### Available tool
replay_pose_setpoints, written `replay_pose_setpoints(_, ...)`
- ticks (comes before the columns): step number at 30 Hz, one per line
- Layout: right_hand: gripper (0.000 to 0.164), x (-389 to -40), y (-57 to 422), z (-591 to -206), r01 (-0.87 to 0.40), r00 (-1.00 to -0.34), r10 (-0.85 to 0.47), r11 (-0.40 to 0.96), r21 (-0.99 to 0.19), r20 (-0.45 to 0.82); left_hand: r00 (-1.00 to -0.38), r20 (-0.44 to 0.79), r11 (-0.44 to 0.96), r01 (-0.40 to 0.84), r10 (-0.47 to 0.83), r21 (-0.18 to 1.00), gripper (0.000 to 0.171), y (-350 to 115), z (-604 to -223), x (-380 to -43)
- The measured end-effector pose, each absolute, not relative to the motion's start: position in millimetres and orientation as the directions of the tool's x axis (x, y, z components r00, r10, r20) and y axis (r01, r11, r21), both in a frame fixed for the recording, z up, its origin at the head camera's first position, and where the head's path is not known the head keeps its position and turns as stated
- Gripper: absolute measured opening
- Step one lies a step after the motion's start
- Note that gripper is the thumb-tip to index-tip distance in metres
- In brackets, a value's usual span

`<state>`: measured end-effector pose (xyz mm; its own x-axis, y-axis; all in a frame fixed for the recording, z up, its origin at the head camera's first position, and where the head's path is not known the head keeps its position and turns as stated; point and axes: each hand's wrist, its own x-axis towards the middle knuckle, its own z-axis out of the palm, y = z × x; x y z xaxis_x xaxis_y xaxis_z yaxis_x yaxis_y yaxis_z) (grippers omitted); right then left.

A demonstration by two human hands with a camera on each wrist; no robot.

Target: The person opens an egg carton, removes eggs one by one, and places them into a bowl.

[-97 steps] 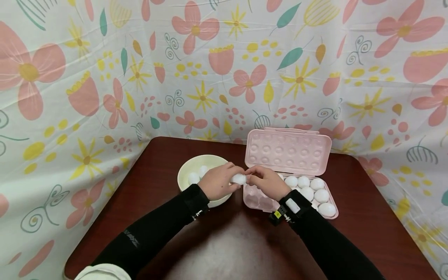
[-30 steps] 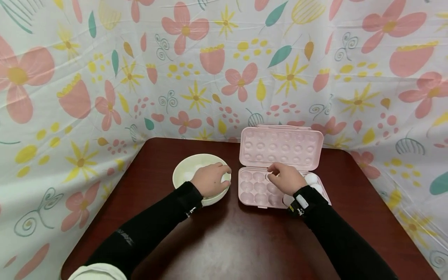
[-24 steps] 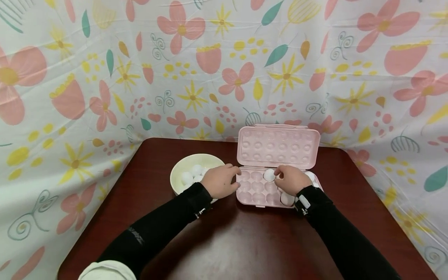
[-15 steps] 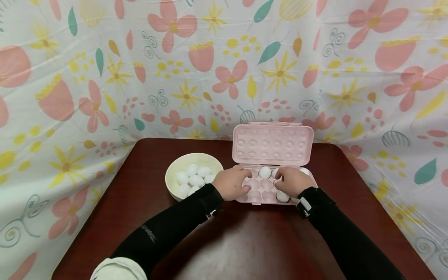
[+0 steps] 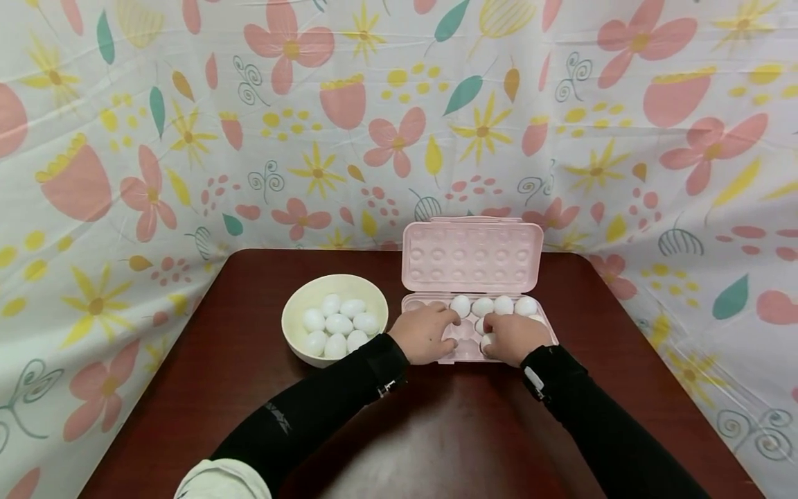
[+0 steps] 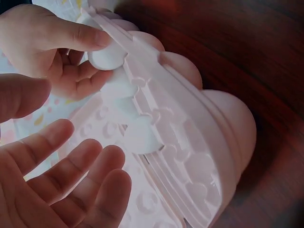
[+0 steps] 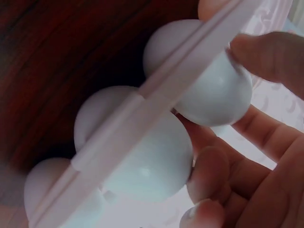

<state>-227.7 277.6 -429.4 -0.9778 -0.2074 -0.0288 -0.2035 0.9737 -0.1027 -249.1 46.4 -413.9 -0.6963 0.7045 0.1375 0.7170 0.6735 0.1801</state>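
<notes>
My right hand (image 5: pixel 517 338) reaches into the front row of the pink egg carton (image 5: pixel 472 258), its thumb and fingers around a white egg (image 7: pixel 216 90) seated at the rim. In the left wrist view that same hand (image 6: pixel 52 42) pinches the egg (image 6: pixel 108 56). My left hand (image 5: pixel 424 334) hovers over the carton's left part, fingers spread and loosely bent, holding nothing; its fingers (image 6: pixel 80 166) show apart from the cups. More eggs (image 5: pixel 483 307) line the carton's back row. Cups under the hands are partly hidden.
A cream bowl (image 5: pixel 288 331) with several white eggs (image 5: pixel 339 324) stands left of the carton. The carton's lid is raised behind its tray. All rest on a dark red-brown table (image 5: pixel 399 430), with a flower-patterned cloth (image 5: pixel 399 138) hanging behind.
The left hand has moved right from the bowl to over the carton. The right hand has shifted from the carton's back row to an egg in the front row. The head view has turned slightly right.
</notes>
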Motion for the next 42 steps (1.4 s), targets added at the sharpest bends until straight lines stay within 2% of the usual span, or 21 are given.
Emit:
replay_pose_setpoints(7, 0.030, -224.7, 272.5, -422.3, -0.186, -0.982, -0.189, 0.976, -0.114, -0.017, -0.686, 0.151, 0.660, 0.726, 0.711, 0.194, 0.044, 48.6, -416.5, -246.5)
replay_pose_setpoints(12, 0.032, -222.4, 266.6, -413.5, -0.188, -0.982, -0.184, 0.969, -0.163, 0.037, -0.679, 0.197, 0.649, 0.734, 0.707, 0.198, 0.053, 47.7, -414.8, -246.2)
replay_pose_setpoints(21, 0.028, -226.1, 243.7, -406.3, -0.241, -0.969, -0.201, 0.887, -0.393, 0.141, -0.669, 0.292, 0.623, 0.743, 0.683, 0.244, 0.059, 36.3, -409.3, -247.9)
replay_pose_setpoints(28, 0.029, -229.3, 225.4, -405.7, -0.242, -0.970, -0.165, 0.733, -0.636, 0.180, -0.682, 0.307, 0.618, 0.732, 0.664, 0.287, 0.062, 24.0, -406.3, -249.9)
replay_pose_setpoints(33, 0.031, -232.8, 208.5, -408.9, -0.219, -0.975, -0.175, 0.620, -0.754, 0.139, -0.695, 0.312, 0.599, 0.718, 0.648, 0.355, 0.059, 6.2, -406.1, -248.3)
replay_pose_setpoints(36, 0.033, -234.4, 199.4, -411.2, -0.191, -0.976, -0.194, 0.555, -0.810, 0.098, -0.701, 0.319, 0.597, 0.711, 0.638, 0.372, 0.055, -4.5, -405.4, -246.6)
replay_pose_setpoints(42, 0.030, -236.8, 187.2, -412.3, -0.189, -0.976, -0.190, 0.506, -0.841, 0.105, -0.704, 0.338, 0.600, 0.710, 0.625, 0.369, 0.049, -17.7, -401.4, -246.1)
